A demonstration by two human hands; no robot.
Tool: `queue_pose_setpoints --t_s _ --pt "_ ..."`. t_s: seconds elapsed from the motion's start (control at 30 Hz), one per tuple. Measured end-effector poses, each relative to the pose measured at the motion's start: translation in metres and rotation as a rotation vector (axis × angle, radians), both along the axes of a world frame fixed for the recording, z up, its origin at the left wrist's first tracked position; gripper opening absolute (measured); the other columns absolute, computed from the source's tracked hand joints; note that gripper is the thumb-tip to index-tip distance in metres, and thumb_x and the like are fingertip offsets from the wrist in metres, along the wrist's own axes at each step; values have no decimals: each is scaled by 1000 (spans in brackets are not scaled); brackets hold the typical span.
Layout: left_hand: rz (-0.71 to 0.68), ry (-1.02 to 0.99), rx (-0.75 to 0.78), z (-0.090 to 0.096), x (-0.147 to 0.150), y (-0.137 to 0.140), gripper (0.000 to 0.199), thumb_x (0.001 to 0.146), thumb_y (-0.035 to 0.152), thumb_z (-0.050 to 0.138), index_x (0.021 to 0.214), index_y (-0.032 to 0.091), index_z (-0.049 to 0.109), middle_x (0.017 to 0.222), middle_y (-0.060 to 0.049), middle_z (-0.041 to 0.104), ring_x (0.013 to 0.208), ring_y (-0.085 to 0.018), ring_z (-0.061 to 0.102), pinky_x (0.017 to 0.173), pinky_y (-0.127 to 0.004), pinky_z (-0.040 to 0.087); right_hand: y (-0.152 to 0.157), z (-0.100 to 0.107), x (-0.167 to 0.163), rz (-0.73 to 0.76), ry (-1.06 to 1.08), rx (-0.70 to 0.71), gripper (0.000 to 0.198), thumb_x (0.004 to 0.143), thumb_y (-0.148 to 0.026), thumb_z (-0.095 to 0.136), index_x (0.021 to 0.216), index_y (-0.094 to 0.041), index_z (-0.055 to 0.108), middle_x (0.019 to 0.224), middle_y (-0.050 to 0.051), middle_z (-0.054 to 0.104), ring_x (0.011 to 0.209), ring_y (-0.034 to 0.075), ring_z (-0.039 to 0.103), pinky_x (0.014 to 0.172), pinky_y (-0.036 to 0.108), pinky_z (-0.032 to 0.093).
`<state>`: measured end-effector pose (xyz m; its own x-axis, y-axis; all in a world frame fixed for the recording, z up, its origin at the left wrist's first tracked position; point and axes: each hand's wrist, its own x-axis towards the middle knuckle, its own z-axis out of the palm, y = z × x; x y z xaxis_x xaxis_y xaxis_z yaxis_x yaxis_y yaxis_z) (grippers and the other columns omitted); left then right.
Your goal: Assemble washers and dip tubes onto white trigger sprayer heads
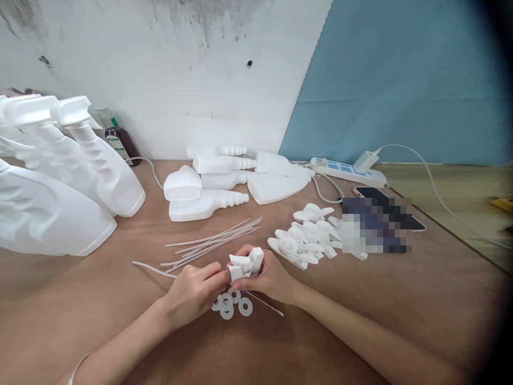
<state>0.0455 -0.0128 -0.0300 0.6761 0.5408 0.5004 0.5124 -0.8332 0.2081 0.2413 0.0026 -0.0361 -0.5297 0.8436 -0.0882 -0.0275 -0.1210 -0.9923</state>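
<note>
Apparently, work is partway: headed bottles (116, 176) stand at left, bare bottles (280, 187) lie behind, and the right hand (278, 279) grips a spray head (255, 262) near washers (240, 307), the left hand (195, 291) curled against it, hold unclear.

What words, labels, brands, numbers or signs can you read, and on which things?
No text is readable.
Dark bottle, label: print too small to read.
Power strip: no legible marking.
Pixelated patch by the phone: nothing readable.
White spray bottles, held spray head: no lettering visible.
</note>
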Motion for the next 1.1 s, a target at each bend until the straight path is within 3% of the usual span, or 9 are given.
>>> queue_pose_setpoints --t_s 0.6,0.97,1.1 --pt "-50 75 -205 7 -2 -2 20 85 9 32 86 14 52 64 0 46 48 -8 37 43 -22 21 0 -1 0 12 26 -15 39 56 -29 78 83 -15 53 66 -4 55 60 10 51 56 24 42" --pt "-65 66 -231 8 -2 -2 16 84 9 31 81 16 45 64 0 47 49 -10 39 42 -23 23 1 3 0 2 29 -25 40 56 -31 78 82 -16 53 67 -3 56 61 11 52 56 24 42" --pt "-67 67 -258 7 -3 -2 18 84 9 31 89 15 47 64 0 51 46 -9 40 42 -22 25 1 5 0 -3 36 -14 38 55 -28 78 81 -15 54 67 -3 57 60 10 51 56 24 41"
